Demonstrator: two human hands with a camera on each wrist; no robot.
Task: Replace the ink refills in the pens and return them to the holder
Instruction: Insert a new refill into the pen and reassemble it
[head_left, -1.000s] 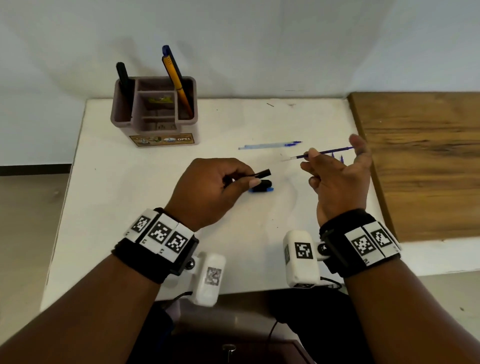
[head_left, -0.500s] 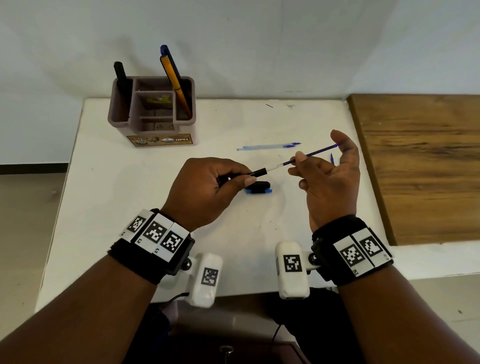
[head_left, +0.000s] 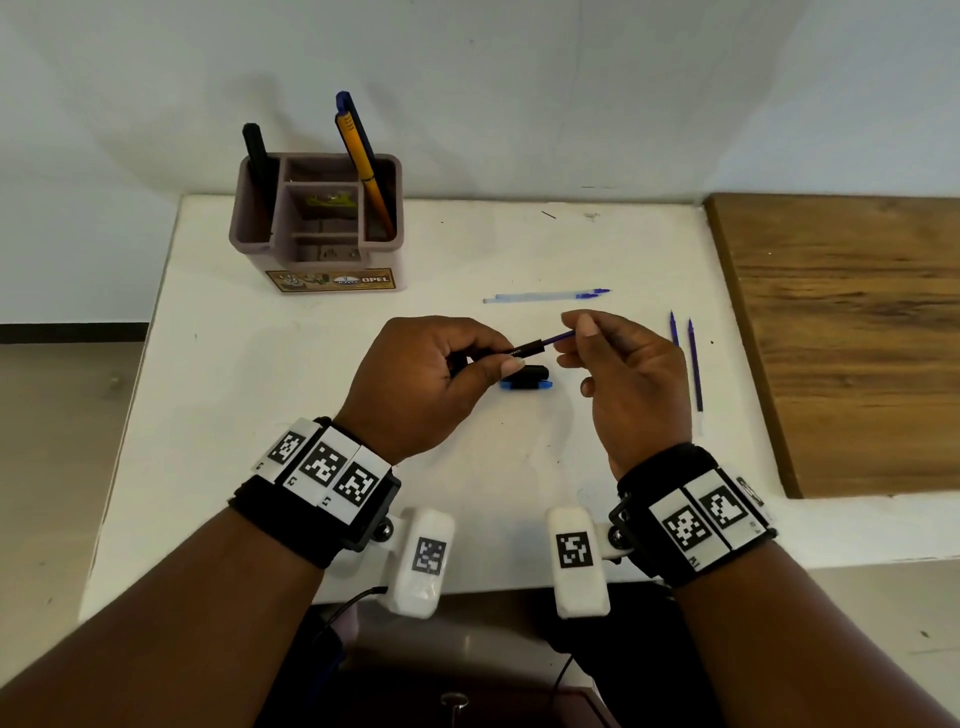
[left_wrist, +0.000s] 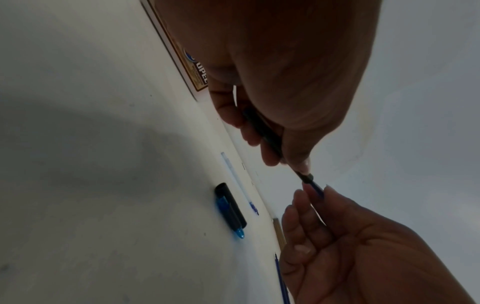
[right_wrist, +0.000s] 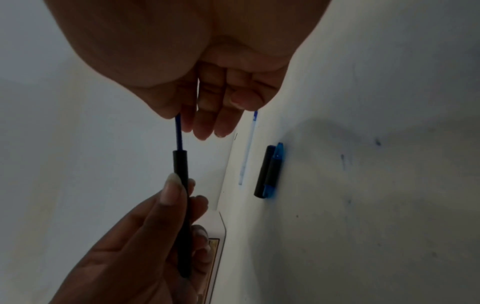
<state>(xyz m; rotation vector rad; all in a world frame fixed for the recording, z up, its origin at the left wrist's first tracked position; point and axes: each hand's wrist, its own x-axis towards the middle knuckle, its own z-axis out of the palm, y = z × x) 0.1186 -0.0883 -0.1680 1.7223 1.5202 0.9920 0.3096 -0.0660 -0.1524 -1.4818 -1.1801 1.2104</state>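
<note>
My left hand grips a black pen barrel above the white table. Between thumb and forefinger, my right hand pinches a blue ink refill whose front part sits inside the barrel's open end. A black and blue pen part lies on the table just under the hands. The mauve pen holder stands at the back left with a black pen and a yellow pen in it.
Two clear spent refills with blue tips lie beyond the hands. Two blue refills lie to the right, near a wooden board that adjoins the white table.
My right hand has moved left toward the left one, and the blue refill has slid well into the black barrel. Only a short length shows between the hands now.
</note>
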